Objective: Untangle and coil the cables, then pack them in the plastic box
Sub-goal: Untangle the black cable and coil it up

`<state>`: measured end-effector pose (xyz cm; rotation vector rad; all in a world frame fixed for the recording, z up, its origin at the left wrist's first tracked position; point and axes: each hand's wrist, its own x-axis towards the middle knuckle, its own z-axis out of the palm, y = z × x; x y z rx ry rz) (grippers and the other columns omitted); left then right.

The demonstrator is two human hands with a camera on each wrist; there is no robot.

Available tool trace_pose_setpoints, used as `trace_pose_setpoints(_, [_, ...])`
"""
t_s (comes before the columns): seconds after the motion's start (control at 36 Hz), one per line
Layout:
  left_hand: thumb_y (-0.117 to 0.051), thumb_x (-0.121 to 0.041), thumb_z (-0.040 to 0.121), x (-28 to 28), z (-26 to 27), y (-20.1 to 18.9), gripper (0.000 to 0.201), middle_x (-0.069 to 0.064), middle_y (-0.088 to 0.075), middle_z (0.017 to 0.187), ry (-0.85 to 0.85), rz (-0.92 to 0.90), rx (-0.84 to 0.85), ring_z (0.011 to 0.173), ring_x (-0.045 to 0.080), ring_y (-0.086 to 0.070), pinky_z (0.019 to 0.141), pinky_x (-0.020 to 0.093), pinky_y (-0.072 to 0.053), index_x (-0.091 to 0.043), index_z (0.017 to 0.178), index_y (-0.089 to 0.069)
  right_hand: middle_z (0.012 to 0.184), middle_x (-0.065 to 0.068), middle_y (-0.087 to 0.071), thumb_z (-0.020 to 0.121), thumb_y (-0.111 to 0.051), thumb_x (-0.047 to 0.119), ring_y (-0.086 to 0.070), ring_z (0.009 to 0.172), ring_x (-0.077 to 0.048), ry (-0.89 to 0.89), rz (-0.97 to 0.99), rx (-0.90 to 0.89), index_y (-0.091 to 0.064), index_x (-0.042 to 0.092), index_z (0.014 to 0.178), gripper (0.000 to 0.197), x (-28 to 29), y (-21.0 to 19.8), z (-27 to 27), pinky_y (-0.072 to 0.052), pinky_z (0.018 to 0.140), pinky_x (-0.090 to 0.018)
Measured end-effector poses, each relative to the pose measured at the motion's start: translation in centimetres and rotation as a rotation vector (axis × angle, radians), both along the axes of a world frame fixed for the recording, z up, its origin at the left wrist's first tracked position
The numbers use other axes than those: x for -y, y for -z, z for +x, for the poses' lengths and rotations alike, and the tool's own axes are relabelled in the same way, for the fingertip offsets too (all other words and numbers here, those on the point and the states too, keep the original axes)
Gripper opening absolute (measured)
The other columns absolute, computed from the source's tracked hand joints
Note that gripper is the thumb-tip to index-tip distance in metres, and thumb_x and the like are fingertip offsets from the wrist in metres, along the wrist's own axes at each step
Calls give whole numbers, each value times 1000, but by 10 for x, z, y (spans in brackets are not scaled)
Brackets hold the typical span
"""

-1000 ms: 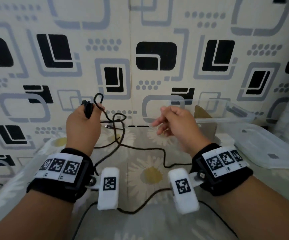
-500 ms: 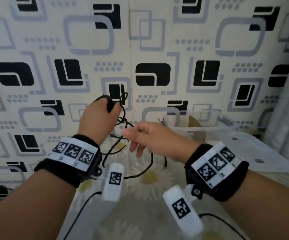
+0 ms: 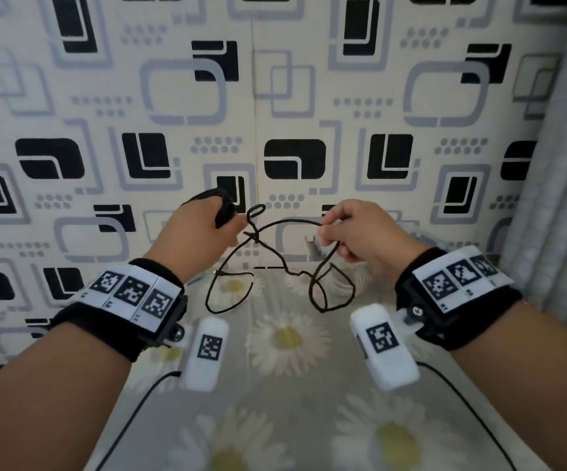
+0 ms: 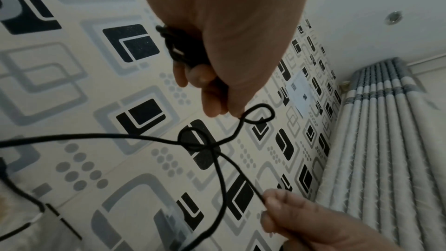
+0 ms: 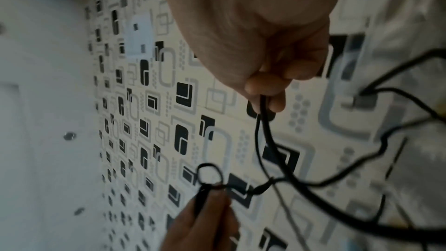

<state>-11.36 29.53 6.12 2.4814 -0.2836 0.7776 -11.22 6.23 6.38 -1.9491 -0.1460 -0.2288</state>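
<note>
A thin black cable (image 3: 288, 222) hangs in the air between both hands, above the daisy-print table. My left hand (image 3: 204, 229) grips a coiled bundle of the cable (image 3: 225, 212), also seen in the left wrist view as a dark coiled bundle (image 4: 179, 49) inside the fist. Just right of that hand the cable has a small loop and a knot (image 3: 253, 234), the same knot (image 4: 200, 143) close below the left fingers. My right hand (image 3: 353, 232) pinches the cable (image 5: 262, 106) between thumb and fingers. Loose loops (image 3: 329, 294) dangle down to the table.
The clear plastic box (image 3: 312, 246) stands against the patterned wall, mostly hidden behind my right hand. A grey curtain (image 3: 560, 198) hangs at the right. Two black wires (image 3: 132, 413) from the wrist cameras trail over the tablecloth (image 3: 285, 368) near me.
Both hands rose from the table. The right hand, open a second ago, reached to the cable and now pinches it, drawing a span out to the right. The view tilted up.
</note>
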Motion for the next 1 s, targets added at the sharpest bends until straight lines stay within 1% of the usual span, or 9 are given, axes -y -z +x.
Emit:
trace_pose_setpoints(0.08, [-51, -39, 97, 5, -8, -4, 34, -13, -60, 53, 15, 2, 0, 57, 4, -50, 53, 24, -33, -9, 85, -62, 75, -7, -67, 85, -68, 1, -50, 38, -5, 11, -78, -78, -62, 8, 95, 14, 9, -4, 3, -40, 43, -19])
trace_pose_setpoints(0.22, [-48, -32, 100, 8, -20, -15, 30, -29, -60, 53, 76, -175, 23, 43, -2, -46, 45, 11, -36, -12, 92, -68, 72, -6, -69, 85, -70, 1, -60, 49, -11, -58, -61, -164, -58, 9, 98, 19, 14, -14, 3, -47, 52, -25])
trace_pose_setpoints(0.39, [-50, -30, 97, 10, -27, -29, 24, -7, -75, 79, 84, -324, 41, 36, 2, -39, 39, 14, -33, -14, 88, -65, 105, -3, -68, 86, -72, 27, -68, 96, -14, -124, -100, 63, -62, 14, 101, 22, 3, -25, -13, -57, 81, -30])
trace_pose_setpoints(0.47, [-50, -29, 98, 14, -30, -29, 28, -5, -74, 77, 61, -288, 53, 33, 2, -40, 37, 13, -28, -16, 75, -59, 93, -2, -70, 81, -69, 53, -67, 81, -11, -145, -244, 175, -69, 18, 91, 36, -14, -24, -33, -55, 75, -33])
trace_pose_setpoints(0.56, [-49, -31, 98, 18, -31, -28, 29, -5, -73, 71, 60, -340, 42, 34, 2, -41, 36, 12, -30, -18, 74, -57, 76, 8, -59, 69, -75, 60, -53, 66, -6, -154, -382, 255, -68, 25, 87, 40, -29, -17, -41, -46, 64, -28])
trace_pose_setpoints(0.69, [-49, -34, 99, 19, -35, -28, 29, -4, -73, 69, 58, -376, 27, 41, 5, -42, 38, 12, -33, -18, 77, -59, 71, 14, -45, 84, -71, 33, -44, 59, -2, -156, -574, 258, -67, 22, 97, 17, -37, -6, -38, -33, 46, -9])
trace_pose_setpoints(0.86, [-49, -35, 97, 14, -39, -31, 29, -4, -69, 64, 26, -286, 15, 41, 5, -42, 39, 15, -36, -11, 88, -62, 63, 7, -60, 90, -66, 24, -62, 47, -4, -47, -376, 218, -64, 15, 90, 9, -28, -13, -25, -44, 53, -24])
trace_pose_setpoints(0.94, [-51, -35, 97, 14, -39, -32, 32, -3, -68, 64, 42, -269, 25, 37, 4, -44, 37, 12, -34, -7, 86, -62, 74, 1, -66, 92, -63, 17, -72, 64, -12, -49, -301, 162, -64, 15, 91, 3, -24, -17, -22, -56, 63, -37])
trace_pose_setpoints(1.0, [-51, -33, 97, 16, -40, -32, 34, -8, -65, 55, 53, -246, 30, 37, -1, -47, 40, 10, -35, -5, 80, -60, 83, -1, -67, 91, -60, 14, -70, 72, -13, -53, -302, 161, -64, 18, 103, 13, -25, -18, -23, -55, 66, -35])
